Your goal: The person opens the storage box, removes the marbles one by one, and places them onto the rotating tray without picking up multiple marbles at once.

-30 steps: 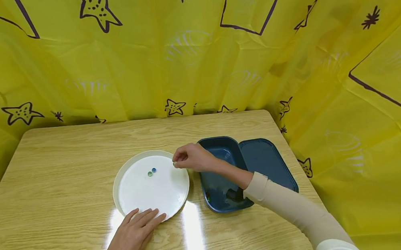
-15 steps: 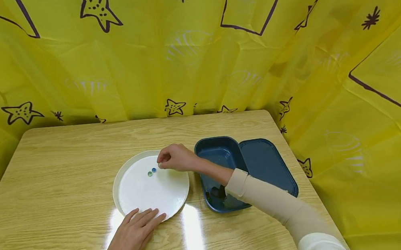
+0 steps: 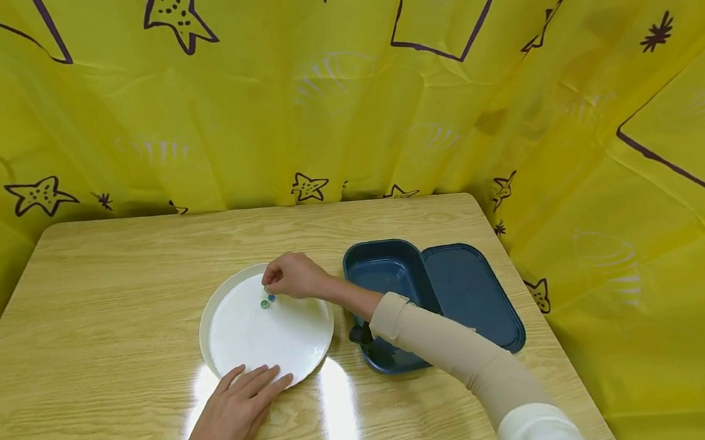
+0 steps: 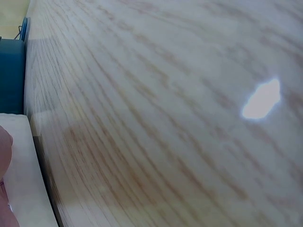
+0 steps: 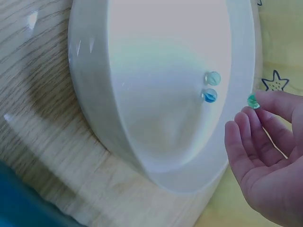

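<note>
A white sleeve end (image 3: 541, 432) lies nearest, low on the right, joining a beige sleeve (image 3: 449, 338) that reaches left across the box. Bright glare marks the wood-grain tabletop (image 3: 101, 386) near the plate.

The left hand (image 3: 233, 408) rests on the near rim of the round white plate (image 3: 250, 343), its fingers straight and somewhat spread, gripping nothing. The view from the left wrist catches only part of that hand, beside the plate's wall.

Right of the plate, well apart from the left hand, stands the dark blue box (image 3: 383, 274). A small black thing (image 3: 358, 334) shows at its left rim, under the sleeve; I cannot tell what it is. A flat lid (image 3: 470, 290) of the same blue lies just beside the box on the right, its left edge hidden.

On the plate, left of centre and toward the far side, sit a pale green marble (image 5: 213, 78) and a blue marble (image 5: 209, 95), just beside each other, the blue one slightly farther and to the right.

Above the plate's far part, the right hand (image 3: 296, 275) pinches a green marble (image 5: 253, 101) between its fingertips, just beyond the other two.

Behind the tabletop's far edge hangs a yellow curtain (image 3: 253, 116), printed with dark starfish outlines and pale fish shapes.
</note>
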### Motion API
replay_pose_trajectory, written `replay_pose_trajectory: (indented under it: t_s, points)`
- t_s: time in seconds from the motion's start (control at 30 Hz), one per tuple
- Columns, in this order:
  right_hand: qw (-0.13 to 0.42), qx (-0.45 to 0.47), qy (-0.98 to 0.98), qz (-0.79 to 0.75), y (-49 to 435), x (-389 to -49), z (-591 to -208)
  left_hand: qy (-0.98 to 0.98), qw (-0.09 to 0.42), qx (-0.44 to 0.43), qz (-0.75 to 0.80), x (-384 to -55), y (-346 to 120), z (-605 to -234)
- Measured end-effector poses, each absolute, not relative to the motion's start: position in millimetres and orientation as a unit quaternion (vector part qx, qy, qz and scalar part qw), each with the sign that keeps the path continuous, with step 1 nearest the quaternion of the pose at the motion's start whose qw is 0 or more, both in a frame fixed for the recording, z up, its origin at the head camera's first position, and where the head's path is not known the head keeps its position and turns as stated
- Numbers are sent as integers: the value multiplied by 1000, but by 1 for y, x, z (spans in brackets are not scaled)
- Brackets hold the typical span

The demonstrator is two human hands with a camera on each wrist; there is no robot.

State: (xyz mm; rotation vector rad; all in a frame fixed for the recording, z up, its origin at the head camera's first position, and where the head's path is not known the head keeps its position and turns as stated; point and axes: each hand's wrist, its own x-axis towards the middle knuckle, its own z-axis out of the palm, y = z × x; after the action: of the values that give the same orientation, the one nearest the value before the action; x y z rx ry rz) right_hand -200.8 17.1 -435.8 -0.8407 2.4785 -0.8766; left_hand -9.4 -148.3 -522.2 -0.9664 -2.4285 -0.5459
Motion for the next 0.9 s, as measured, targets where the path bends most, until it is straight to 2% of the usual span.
replay_pose_trajectory:
  t_s: [0.4,0.9]
  points:
    - [188,-293,891,-291,3,-203,-454,-885,233,-348,-203,-9,-148,-523]
    - [190,-283,902,-264,-3,-201,-457,-886,227,-348,-206,-9,-148,-522]
